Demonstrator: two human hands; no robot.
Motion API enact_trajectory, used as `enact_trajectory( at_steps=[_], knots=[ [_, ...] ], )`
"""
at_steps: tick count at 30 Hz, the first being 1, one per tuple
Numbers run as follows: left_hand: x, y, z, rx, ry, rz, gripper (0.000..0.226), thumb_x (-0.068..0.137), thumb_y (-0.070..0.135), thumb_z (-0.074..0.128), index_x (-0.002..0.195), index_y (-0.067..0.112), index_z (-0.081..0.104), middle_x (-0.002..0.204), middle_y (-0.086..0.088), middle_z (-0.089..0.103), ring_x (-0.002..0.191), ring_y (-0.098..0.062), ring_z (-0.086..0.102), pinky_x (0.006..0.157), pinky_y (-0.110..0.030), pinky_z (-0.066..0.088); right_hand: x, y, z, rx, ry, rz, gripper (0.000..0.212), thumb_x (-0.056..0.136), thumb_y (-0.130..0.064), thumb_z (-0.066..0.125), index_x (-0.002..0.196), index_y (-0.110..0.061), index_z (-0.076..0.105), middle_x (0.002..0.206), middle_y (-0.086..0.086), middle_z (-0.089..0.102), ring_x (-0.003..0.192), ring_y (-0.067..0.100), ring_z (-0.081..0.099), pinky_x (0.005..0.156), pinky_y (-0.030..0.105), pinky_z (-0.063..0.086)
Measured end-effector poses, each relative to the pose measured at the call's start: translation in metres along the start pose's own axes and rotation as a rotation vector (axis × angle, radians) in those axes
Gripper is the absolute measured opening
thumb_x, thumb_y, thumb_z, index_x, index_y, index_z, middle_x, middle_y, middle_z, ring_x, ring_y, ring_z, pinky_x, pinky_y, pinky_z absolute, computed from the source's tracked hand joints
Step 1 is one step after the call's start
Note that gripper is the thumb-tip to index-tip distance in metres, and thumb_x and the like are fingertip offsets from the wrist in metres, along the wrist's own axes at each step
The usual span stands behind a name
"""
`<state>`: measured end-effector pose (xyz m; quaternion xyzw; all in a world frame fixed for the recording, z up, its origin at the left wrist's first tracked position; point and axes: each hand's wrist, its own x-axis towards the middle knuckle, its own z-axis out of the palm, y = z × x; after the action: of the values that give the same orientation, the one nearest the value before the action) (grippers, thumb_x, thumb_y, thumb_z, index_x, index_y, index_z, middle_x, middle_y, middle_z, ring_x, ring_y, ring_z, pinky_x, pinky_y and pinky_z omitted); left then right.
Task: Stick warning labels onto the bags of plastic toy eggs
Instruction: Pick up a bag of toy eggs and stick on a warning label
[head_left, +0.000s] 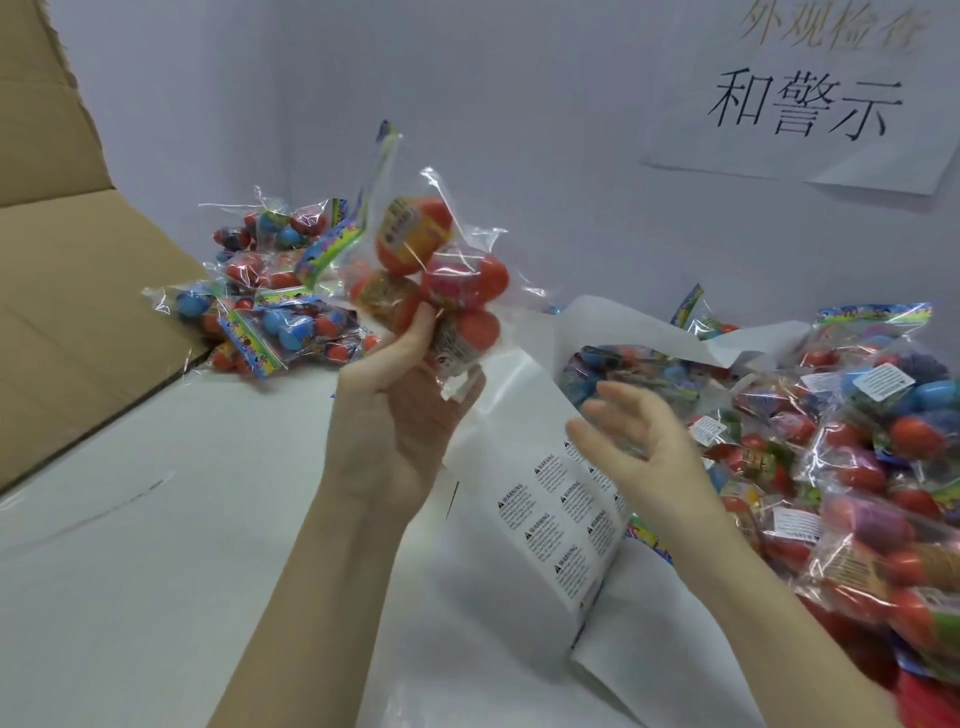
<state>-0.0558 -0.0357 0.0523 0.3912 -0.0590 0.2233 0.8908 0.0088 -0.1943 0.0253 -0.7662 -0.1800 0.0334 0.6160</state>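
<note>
Above the white table (156, 519) I see the left hand (400, 405) raised, palm toward me, fingers curled round the bottom of a bag (431, 280) of red eggs held upright. My right hand (639, 447) hovers lower, just over the label sheet (550, 509), fingers loosely spread and gripping nothing. More bags lie piled at the right (857, 467) and by the cardboard box (78, 286) at back left (270, 291).

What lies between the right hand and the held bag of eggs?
In the head view, the curled label sheet rises between the open right hand and the bag that the left hand grips; nothing else is there.
</note>
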Motion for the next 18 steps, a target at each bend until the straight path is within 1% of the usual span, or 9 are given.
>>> enact_trajectory(
  at_steps=[1,2,4,5,7,9,12,15,18],
  knots=[
    [0.0,0.002,-0.002,0.005,-0.041,-0.036,0.017,0.072,0.021,0.057,0.069,0.024,0.074,0.078,0.006,0.071,0.071,-0.006,0.065,0.066,-0.024,0.048,-0.001,0.002,0.0,0.018,-0.065,0.044,0.038,0.08,-0.019,0.069,0.111,-0.032,0.05,0.097,-0.009,0.07,0.088,0.007,0.065,0.073,0.022,0.049],
    [0.001,0.003,-0.005,0.025,-0.089,-0.079,0.014,0.072,0.021,0.06,0.073,0.025,0.074,0.082,0.006,0.07,0.074,-0.007,0.065,0.067,-0.026,0.049,-0.002,0.004,0.0,0.051,-0.092,0.059,0.04,0.079,-0.013,0.069,0.11,-0.031,0.052,0.087,-0.006,0.073,0.078,0.008,0.068,0.064,0.021,0.051],
    [0.001,0.004,-0.008,0.058,-0.155,-0.163,0.013,0.068,0.023,0.065,0.076,0.024,0.074,0.083,0.006,0.07,0.073,-0.007,0.065,0.064,-0.028,0.049,-0.001,0.004,-0.002,0.122,-0.023,0.003,0.041,0.075,-0.004,0.071,0.104,-0.029,0.056,0.077,-0.004,0.072,0.067,0.008,0.069,0.052,0.018,0.051],
    [0.001,0.005,-0.01,0.067,-0.171,-0.194,0.014,0.066,0.024,0.065,0.076,0.024,0.074,0.081,0.005,0.07,0.072,-0.008,0.065,0.061,-0.028,0.049,-0.001,0.003,-0.003,0.159,0.037,-0.042,0.039,0.073,-0.002,0.073,0.098,-0.029,0.058,0.076,-0.005,0.07,0.065,0.007,0.068,0.05,0.017,0.05],
    [0.001,0.008,-0.014,0.1,-0.191,-0.237,0.013,0.067,0.021,0.066,0.078,0.022,0.074,0.079,0.004,0.07,0.069,-0.009,0.064,0.06,-0.03,0.048,0.0,0.002,-0.006,0.221,0.111,-0.12,0.033,0.07,-0.003,0.075,0.086,-0.028,0.06,0.075,-0.007,0.069,0.066,0.006,0.067,0.052,0.017,0.051],
    [0.001,0.01,-0.017,0.152,-0.202,-0.287,0.017,0.067,0.016,0.069,0.083,0.021,0.074,0.082,0.001,0.07,0.072,-0.012,0.062,0.065,-0.033,0.046,0.0,0.001,-0.008,0.273,0.123,-0.154,0.029,0.068,-0.003,0.075,0.08,-0.027,0.064,0.075,-0.008,0.071,0.069,0.006,0.067,0.054,0.019,0.052],
    [0.001,0.008,-0.016,0.213,-0.185,-0.321,0.02,0.073,0.021,0.059,0.09,0.018,0.07,0.088,0.0,0.071,0.077,-0.013,0.065,0.074,-0.037,0.042,0.001,0.0,-0.009,0.297,0.134,-0.163,0.027,0.062,-0.007,0.077,0.075,-0.03,0.071,0.083,-0.009,0.072,0.078,0.009,0.069,0.061,0.024,0.056],
    [0.001,0.003,-0.009,0.238,-0.187,-0.319,0.022,0.075,0.023,0.055,0.089,0.021,0.072,0.095,0.002,0.073,0.089,-0.012,0.068,0.09,-0.046,0.04,0.0,-0.002,-0.01,0.302,0.113,-0.162,0.025,0.06,-0.008,0.077,0.075,-0.028,0.074,0.085,-0.005,0.074,0.076,0.01,0.07,0.059,0.017,0.053],
    [0.002,-0.001,-0.009,0.315,-0.156,-0.344,0.024,0.073,0.025,0.057,0.095,0.019,0.066,0.095,0.003,0.072,0.093,-0.012,0.067,0.103,-0.057,0.028,0.0,-0.004,-0.013,0.309,0.04,-0.141,0.021,0.066,-0.008,0.072,0.081,-0.022,0.071,0.074,-0.004,0.074,0.069,0.007,0.069,0.056,0.012,0.049]
  ],
)
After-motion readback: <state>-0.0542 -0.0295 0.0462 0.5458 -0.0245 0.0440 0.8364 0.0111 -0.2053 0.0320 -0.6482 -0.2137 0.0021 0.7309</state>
